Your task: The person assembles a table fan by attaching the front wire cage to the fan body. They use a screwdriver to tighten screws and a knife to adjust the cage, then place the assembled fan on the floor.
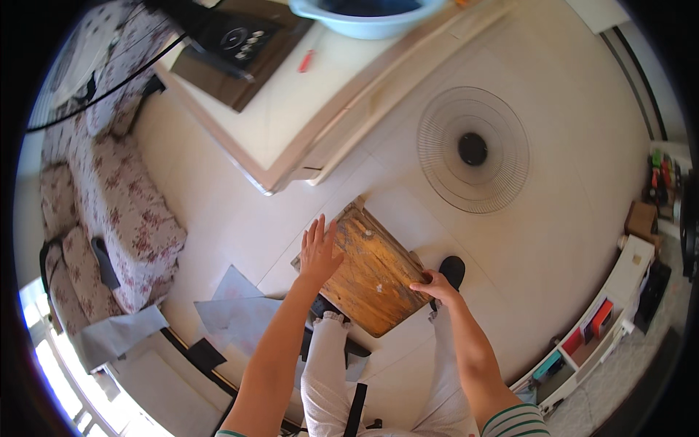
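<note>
The hands are apart: the left hand (318, 251) has its fingers spread, palm toward the left edge of a worn wooden board (375, 273), contact unclear; the right hand (435, 284) clasps the right edge, thumb on top. Both forearms reach forward, the board between them, above the feet. Pale floor (393, 175) stretches from its far edge toward the tabletop (280, 138) corner and a round fan (473, 175), both well apart from it.

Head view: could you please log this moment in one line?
left hand: open, at wooden panel, contact unclear | right hand: holding wooden panel's right edge | fan: ahead-right
</note>
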A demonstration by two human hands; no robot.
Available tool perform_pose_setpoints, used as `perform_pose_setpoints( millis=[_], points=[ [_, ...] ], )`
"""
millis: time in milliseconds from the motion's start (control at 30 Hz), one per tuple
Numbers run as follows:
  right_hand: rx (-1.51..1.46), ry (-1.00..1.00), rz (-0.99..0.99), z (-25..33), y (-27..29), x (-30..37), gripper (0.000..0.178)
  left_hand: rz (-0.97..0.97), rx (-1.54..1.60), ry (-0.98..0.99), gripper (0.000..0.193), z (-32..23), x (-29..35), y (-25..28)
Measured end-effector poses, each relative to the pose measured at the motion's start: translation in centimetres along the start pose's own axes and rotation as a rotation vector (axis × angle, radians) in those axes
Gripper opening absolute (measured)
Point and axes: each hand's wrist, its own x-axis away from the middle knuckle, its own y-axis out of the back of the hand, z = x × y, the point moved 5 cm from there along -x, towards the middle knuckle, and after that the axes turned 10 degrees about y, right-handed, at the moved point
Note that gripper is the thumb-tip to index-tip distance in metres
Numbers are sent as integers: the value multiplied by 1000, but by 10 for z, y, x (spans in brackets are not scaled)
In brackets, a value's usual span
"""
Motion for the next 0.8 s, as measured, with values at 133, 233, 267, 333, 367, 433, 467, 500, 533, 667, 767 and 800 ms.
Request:
perform_pose_setpoints(
  millis=[133, 233, 267, 333, 367, 433, 467, 500, 533, 667, 767, 800],
  points=[
    [34, -11, -2, -49, 44, 24, 81, 226, -199, -138, 93, -68, -24, -20],
    [48, -54, 8, -68, 66, 43, 85, 365, -95, -87, 97, -91, -26, -48],
    [36, -58, 4, -69, 72, 50, 85, 447, -11, -35, 97, -96, -25, -57],
    [16, -64, -3, -68, 85, 60, 86, 333, -49, -72, 99, -102, -15, -72],
    [31, -57, -5, -73, 92, 63, 87, 345, -42, -55, 99, -108, -10, -77],
    [70, -36, -5, -79, 103, 68, 87, 372, -31, -29, 100, -113, 4, -80],
    [108, -24, -7, -94, 107, 68, 88, 368, -31, -8, 101, -114, 13, -85],
    [148, -11, -7, -107, 108, 66, 89, 364, -29, 15, 102, -113, 22, -92],
    [188, 3, -3, -117, 109, 64, 89, 359, -29, 43, 104, -109, 33, -99],
    [343, 107, 100, -121, 109, 63, 88, 401, 68, 265, 107, -95, 77, -124],
    [410, 162, 130, -121, 94, 64, 83, 424, 96, 422, 103, -78, 113, -136],
    [453, 153, 125, -116, 90, 67, 81, 416, 115, 448, 101, -69, 126, -144]
  ],
)
